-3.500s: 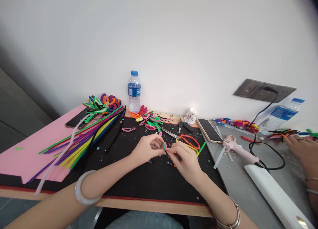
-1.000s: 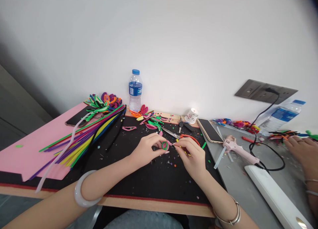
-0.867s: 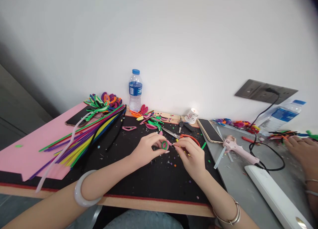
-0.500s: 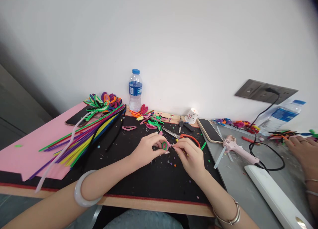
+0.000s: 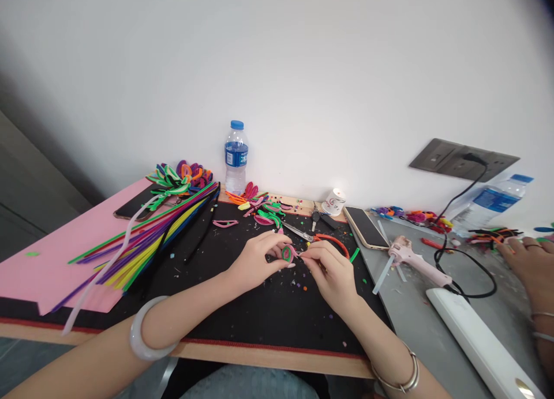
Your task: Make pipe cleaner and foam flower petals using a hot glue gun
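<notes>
Left hand (image 5: 255, 263) pinches a small coiled loop of green and pink pipe cleaner (image 5: 287, 253) between thumb and fingertips, just above the black felt mat (image 5: 242, 312). Right hand (image 5: 331, 272) nips the coil's pink tail, fingers closed narrow on it. Risk, in my judgement: the springy wire could unwind if either pinch slackens, or the cut end could prick a fingertip. Both wrists rest low, palms turned inward. Orange-handled scissors (image 5: 322, 238) lie just beyond; a co-worker's hand (image 5: 530, 266) sits well apart.
</notes>
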Available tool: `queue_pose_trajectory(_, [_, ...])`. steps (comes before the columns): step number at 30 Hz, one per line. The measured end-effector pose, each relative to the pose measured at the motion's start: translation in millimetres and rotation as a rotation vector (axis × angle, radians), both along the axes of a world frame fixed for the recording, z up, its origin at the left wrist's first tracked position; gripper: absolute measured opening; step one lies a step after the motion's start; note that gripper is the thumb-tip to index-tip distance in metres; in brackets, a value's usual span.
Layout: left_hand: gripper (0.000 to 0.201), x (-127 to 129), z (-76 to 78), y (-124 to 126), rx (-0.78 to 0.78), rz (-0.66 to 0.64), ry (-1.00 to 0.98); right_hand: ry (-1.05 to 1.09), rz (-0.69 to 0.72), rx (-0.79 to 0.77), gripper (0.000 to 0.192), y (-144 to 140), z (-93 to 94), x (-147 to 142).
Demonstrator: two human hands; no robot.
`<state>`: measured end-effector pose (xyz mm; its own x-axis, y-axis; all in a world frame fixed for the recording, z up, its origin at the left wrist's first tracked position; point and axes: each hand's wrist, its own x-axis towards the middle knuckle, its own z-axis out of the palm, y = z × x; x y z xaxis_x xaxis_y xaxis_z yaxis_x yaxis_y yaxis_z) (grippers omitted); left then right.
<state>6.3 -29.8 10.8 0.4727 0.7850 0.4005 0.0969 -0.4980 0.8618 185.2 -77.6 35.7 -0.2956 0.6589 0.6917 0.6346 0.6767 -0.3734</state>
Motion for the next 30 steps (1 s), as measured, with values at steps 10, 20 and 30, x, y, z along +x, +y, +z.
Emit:
queue_pose_trajectory(10, [0.021,-0.6,1.8,-0.2,0.001,0.005,0.031,0.017,-0.012,-0.022,0.010,0.4,-0.1,0.6])
queue_pose_trajectory(20, [0.017,-0.5,3.2,-1.9,0.018,0.024,0.046,0.026,-0.010,-0.025,0.010,0.4,-0.6,0.1])
queue_pose_trajectory(30, [0.014,-2.0,0.9,0.8,0.029,0.029,0.050,-0.086,0.023,0.031,0.009,0.5,-2.5,2.0])
